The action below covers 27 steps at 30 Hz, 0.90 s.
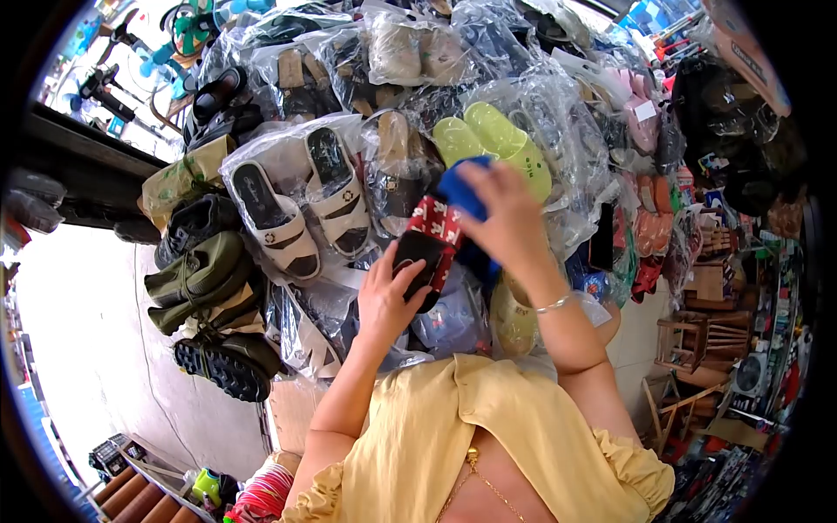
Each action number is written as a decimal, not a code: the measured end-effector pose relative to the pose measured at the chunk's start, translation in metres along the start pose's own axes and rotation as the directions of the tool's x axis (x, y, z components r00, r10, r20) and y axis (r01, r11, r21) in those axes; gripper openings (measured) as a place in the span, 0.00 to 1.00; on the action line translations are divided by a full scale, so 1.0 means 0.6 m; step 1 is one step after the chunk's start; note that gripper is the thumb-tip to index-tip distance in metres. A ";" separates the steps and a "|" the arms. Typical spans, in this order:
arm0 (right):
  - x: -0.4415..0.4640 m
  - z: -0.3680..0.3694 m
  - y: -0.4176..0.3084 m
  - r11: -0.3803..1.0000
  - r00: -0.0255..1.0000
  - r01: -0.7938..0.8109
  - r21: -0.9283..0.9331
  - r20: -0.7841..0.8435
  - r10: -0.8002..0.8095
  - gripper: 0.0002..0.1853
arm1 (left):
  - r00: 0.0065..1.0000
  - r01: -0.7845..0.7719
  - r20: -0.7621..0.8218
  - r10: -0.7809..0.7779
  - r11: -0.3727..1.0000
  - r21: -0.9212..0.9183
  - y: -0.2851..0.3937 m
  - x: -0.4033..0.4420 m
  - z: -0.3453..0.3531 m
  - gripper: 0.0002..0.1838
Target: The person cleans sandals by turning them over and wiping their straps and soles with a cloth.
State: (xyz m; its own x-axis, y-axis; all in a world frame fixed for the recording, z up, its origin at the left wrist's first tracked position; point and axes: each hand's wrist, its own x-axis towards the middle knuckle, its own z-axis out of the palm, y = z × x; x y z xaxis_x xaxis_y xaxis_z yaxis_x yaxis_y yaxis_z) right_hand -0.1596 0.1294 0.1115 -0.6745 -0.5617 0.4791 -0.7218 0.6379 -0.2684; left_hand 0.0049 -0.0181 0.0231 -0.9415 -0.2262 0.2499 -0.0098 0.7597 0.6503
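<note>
My left hand point(388, 301) is closed round the lower end of a black-and-red slipper point(436, 231) with a white pattern on the red part. Just to its right, my right hand point(506, 213) grips a blue cloth point(460, 186) against the slipper's upper side; motion blurs its fingers slightly. Beneath both hands lies a pile of footwear in clear plastic. Lime-green clogs point(488, 139) are behind my right hand. White slides with black straps point(283, 228) lie left of my left hand, and yellow footwear point(514, 318) sits below my right forearm.
Olive shoes point(196, 277) and a black-soled shoe point(227, 362) are stacked along the pile's left edge. Pink bagged shoes point(641, 113) hang at the right. Small wooden stools point(684, 340) stand on the right, and a shelf with brown rolls point(131, 497) is at lower left.
</note>
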 end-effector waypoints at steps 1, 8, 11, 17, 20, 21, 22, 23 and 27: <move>-0.017 0.024 -0.008 0.996 0.980 0.084 0.029 0.180 -0.088 0.27 | 0.999 -0.038 -0.004 0.038 0.999 0.039 0.006 0.000 0.000 0.25; -0.020 0.104 0.089 0.991 0.975 -0.122 0.052 0.191 0.110 0.16 | 0.996 0.048 -0.067 -0.054 0.994 -0.099 0.015 -0.010 0.010 0.22; -0.006 0.060 0.064 0.994 0.987 -0.080 0.080 0.146 0.068 0.18 | 0.984 0.134 -0.088 -0.157 0.965 -0.225 0.001 -0.018 0.017 0.20; -0.040 0.095 0.069 0.979 0.916 -0.117 0.170 0.399 0.040 0.15 | 0.987 0.153 -0.018 -0.163 0.955 -0.256 0.003 -0.019 0.018 0.21; -0.013 0.088 0.099 0.964 0.925 -0.259 0.055 0.300 0.231 0.17 | 0.989 0.138 -0.022 -0.146 0.965 -0.222 0.008 -0.013 0.009 0.20; -0.011 0.089 0.102 0.966 0.929 -0.254 0.054 0.291 0.228 0.17 | 0.990 0.130 -0.029 -0.139 0.966 -0.222 0.010 -0.009 0.002 0.20; -0.014 0.093 0.107 0.957 0.945 -0.266 0.115 0.226 0.235 0.17 | 0.993 0.043 -0.108 -0.053 0.995 -0.087 0.011 -0.008 -0.007 0.20; -0.019 0.099 0.110 0.945 0.955 -0.275 0.175 0.164 0.247 0.17 | 0.984 -0.032 -0.171 0.041 0.998 0.056 0.016 -0.008 -0.014 0.20; -0.021 0.114 0.123 0.234 0.660 -0.677 0.698 0.435 0.613 0.19 | 0.926 0.305 0.248 -0.286 0.177 -0.936 0.065 -0.001 -0.034 0.26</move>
State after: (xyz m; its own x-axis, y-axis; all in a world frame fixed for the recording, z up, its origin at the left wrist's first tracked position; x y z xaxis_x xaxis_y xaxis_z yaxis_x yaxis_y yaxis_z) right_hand -0.2150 0.1474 0.0284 -0.9549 -0.2083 -0.2118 0.1799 0.1620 -0.9703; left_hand 0.0118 -0.0008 0.0629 -0.9521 -0.2756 -0.1326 0.0262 -0.5055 0.8624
